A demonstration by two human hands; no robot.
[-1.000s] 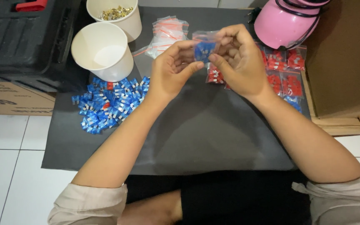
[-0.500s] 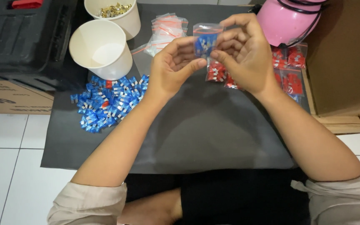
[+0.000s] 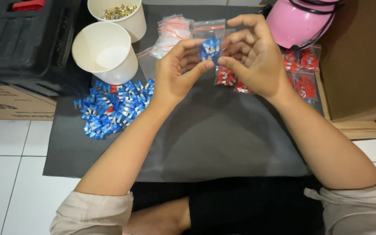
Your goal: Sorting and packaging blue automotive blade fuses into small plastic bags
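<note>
While you hold the bag (image 3: 209,34) above the mat (image 3: 205,130), your left hand (image 3: 177,72) and right hand (image 3: 251,58) pinch it closed-fingered from both sides, keeping its mouth up so the blue fuses (image 3: 210,47) stay inside. Loose fuses (image 3: 112,109) lie left.

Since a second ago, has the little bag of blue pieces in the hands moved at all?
Yes. The small clear bag has risen, farther from the person: its top now sits level with the stack of empty bags, no longer below it.
</note>
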